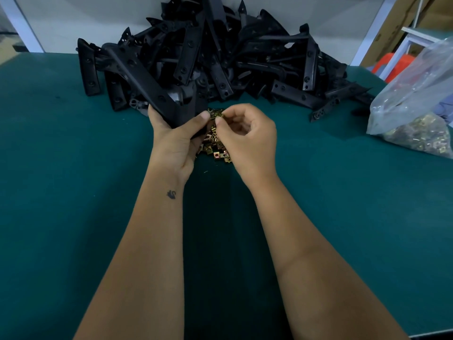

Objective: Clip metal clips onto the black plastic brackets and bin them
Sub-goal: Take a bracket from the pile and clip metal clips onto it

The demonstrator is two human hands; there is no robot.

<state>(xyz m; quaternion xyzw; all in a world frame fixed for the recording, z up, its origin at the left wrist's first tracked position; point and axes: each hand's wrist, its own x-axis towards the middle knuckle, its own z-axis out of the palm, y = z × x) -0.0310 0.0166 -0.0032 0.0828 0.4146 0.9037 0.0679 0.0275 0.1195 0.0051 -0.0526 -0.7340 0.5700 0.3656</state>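
My left hand (175,141) grips the near end of a long black plastic bracket (144,84), which slants up and to the left over the green table (73,168). My right hand (245,138) pinches a gold metal clip (217,114) between thumb and fingertips, right at the bracket's near end beside my left thumb. Below my hands lies a small heap of loose gold clips (217,148). Whether the clip sits on the bracket is hidden by my fingers.
A big pile of black brackets (220,55) fills the back of the table. At the right edge sits a clear plastic bag of clips (416,111). White frame posts and cardboard stand behind; an orange stool (392,65) is at the far right.
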